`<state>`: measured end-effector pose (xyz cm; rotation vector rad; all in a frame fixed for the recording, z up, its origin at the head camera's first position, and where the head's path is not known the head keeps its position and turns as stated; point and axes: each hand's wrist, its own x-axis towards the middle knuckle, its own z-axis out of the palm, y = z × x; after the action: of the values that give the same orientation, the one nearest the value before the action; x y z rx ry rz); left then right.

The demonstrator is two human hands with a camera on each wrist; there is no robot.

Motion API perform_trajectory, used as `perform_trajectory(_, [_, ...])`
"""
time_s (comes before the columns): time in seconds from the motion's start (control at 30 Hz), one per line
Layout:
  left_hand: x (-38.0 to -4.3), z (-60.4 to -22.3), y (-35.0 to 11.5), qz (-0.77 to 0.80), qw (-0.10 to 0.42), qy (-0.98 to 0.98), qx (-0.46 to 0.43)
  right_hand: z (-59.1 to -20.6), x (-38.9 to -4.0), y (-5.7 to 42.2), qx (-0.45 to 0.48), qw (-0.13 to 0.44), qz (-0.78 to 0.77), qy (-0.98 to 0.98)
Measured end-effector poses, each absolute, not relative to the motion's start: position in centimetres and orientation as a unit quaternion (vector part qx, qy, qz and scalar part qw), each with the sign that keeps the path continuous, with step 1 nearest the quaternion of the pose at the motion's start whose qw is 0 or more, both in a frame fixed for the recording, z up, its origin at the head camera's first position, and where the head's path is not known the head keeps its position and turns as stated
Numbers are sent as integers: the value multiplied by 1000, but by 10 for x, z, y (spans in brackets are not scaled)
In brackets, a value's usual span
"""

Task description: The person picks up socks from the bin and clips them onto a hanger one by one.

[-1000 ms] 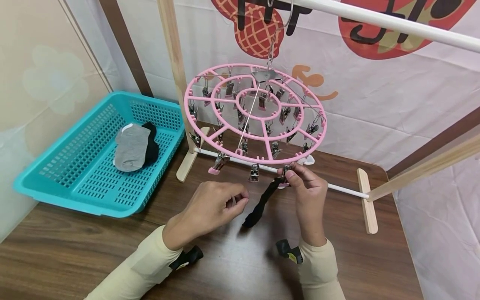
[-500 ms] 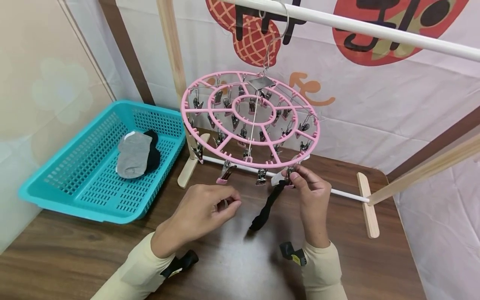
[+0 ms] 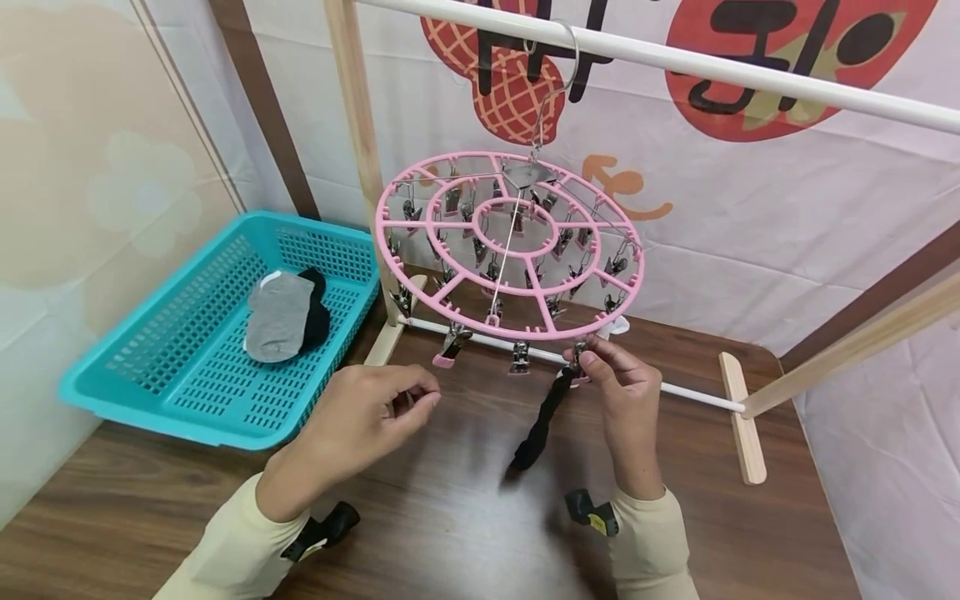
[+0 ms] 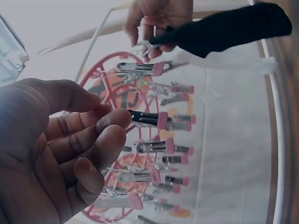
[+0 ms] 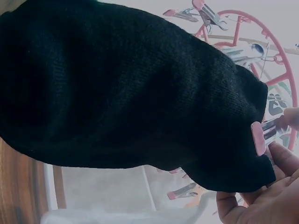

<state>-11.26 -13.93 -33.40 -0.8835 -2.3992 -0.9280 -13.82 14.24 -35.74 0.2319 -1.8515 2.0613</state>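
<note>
Holding nothing, its fingers loosely curled, the left hand [image 3: 352,421] hovers before a round pink hanger [image 3: 551,335]. Below the hanger's near rim, the right hand [image 3: 624,404] pinches a metal clip [image 5: 258,138] gripping a black sock [image 5: 131,93]; a turquoise basket [image 3: 165,427] sits left of the hanger.

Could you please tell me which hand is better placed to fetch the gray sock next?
Probably the left hand: it holds nothing and is nearer the turquoise basket where the gray sock lies, while the right hand pinches the metal clip on the hanging black sock.
</note>
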Motion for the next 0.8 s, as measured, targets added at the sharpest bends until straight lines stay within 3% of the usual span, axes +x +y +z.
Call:
perform_trajectory(0.3, [-115,-329,-155,-310,221,-878,-292,-356,-138,146,88,191,716,-665])
perform_trajectory(0.8, [-137,-313,-183,-256,172,-921,-237,-357,-141,150,98,201,718,-659])
